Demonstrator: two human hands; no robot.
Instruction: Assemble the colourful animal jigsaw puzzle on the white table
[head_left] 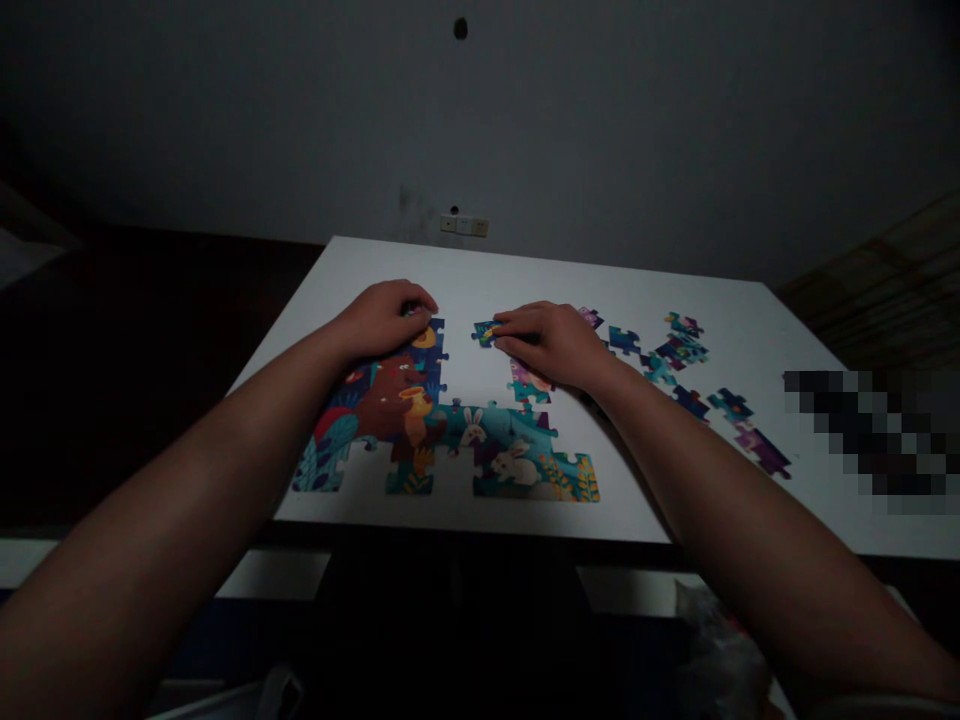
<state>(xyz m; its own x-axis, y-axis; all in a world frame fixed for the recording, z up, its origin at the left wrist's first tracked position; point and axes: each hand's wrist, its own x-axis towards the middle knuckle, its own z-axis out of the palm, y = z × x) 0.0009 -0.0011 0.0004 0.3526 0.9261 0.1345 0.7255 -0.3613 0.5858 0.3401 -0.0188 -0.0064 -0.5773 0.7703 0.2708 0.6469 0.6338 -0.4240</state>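
Observation:
A partly joined jigsaw puzzle (394, 390) lies on the white table, showing a brown bear and white rabbits, with gaps along its near edge. My left hand (386, 318) rests at its far left part. Its fingers and thumb are curled around a small purple puzzle piece (411, 310), mostly hidden by the hand. To the right, my right hand (559, 340) pinches a blue-green puzzle piece (485, 333) with a yellow pattern, low over the table. Just below that hand, a pink and teal puzzle section (531, 384) shows, partly covered.
Several loose puzzle pieces (679, 350) are scattered to the right, some overlapping. The white table (630, 485) has its near edge close to my forearms. A pixelated dark patch covers something on the far right. Behind stands a grey wall with power sockets (464, 226).

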